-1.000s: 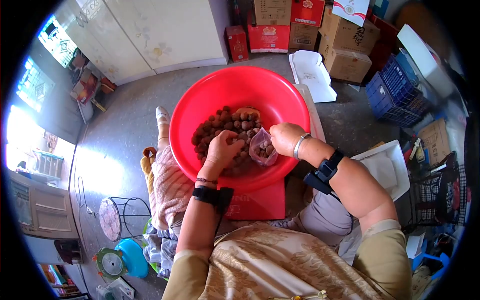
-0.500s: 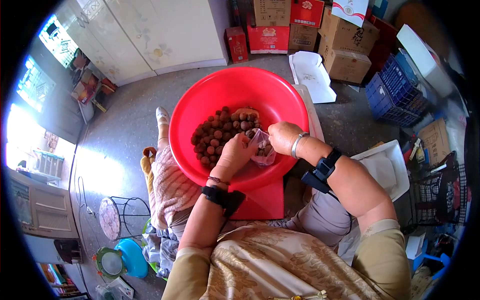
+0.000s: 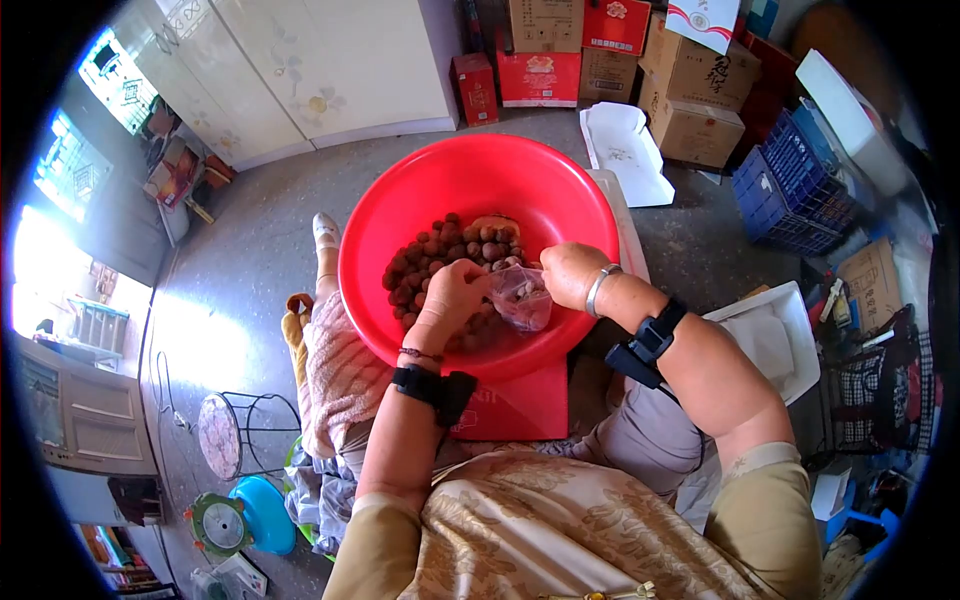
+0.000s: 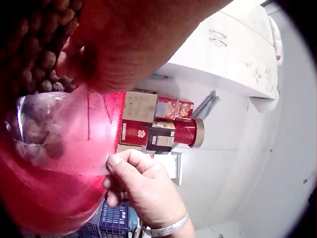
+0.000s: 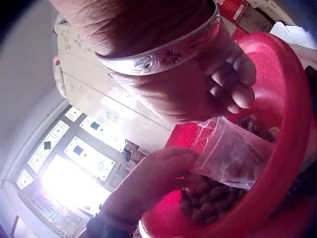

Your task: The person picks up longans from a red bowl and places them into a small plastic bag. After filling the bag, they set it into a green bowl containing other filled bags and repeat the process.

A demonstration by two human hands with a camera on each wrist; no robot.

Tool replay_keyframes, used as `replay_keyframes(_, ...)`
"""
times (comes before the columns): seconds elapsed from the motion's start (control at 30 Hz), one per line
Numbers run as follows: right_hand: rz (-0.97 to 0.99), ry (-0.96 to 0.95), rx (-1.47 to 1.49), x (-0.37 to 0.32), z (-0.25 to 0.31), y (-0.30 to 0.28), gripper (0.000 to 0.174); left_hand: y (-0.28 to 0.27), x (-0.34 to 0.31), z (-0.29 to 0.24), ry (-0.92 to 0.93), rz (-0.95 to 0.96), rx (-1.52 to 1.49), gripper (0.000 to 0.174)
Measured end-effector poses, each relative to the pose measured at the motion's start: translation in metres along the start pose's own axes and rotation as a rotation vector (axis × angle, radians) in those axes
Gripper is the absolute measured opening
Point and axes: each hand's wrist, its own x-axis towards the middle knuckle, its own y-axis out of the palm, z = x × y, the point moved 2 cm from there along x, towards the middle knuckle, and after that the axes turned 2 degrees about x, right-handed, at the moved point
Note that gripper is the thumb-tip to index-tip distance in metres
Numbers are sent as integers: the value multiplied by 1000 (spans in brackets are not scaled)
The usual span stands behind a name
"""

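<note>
Plastic bag (image 3: 525,302) was pinched both sides

Head: it sat at four o'clock in the red basin (image 3: 470,165); left hand (image 3: 454,294) pinched its nine-o'clock edge, right hand (image 3: 574,275) its two. Left wrist: it stretched between them. Right wrist: brown nut-like balls (image 5: 213,201) lay at five o'clock.

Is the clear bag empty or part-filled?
Part-filled: round lumps show through the clear bag, bunched toward one end; the film near the right hand looks bare.

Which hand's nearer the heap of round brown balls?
Left: the left hand is over the heap; the right hand is off to the right, pinching a translucent plastic bag.
</note>
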Motion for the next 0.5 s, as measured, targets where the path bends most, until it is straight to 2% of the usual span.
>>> replay_keyframes(0.07, 19, 34, 6, -3, 4, -6, 22, -5, 1, -4, 11, -17, -32, 20)
replay_keyframes(0.17, 9, 34, -10, -4, 4, -8, 22, -9, 4, -3, -94, 29, -186, 20)
replay_keyframes(0.23, 8, 35, -11, -3, 3, -6, 22, -7, 12, 18, 39, -78, -63, 22)
replay_keyframes(0.27, 5, 35, -12, -2, 3, -5, 22, -4, 14, 27, 38, -78, -63, 22)
replay_keyframes(0.33, 2, 15, -27, -1, 0, -2, 20, 2, 16, 39, 127, 9, 355, 22)
replay_keyframes(0.37, -1, -5, -41, -1, 0, -1, 20, 4, 13, 44, 144, 134, 367, 26)
replay_keyframes(0.4, -1, -4, -41, 0, -1, 0, 20, 7, 12, 47, 144, 136, 366, 26)
replay_keyframes(0.47, -5, -2, -34, 1, -1, 1, 20, 20, 12, 57, 76, 328, 540, 31)
replay_keyframes(0.5, -5, 0, -35, 1, -1, 1, 20, 27, 16, 73, 136, 322, 613, 32)
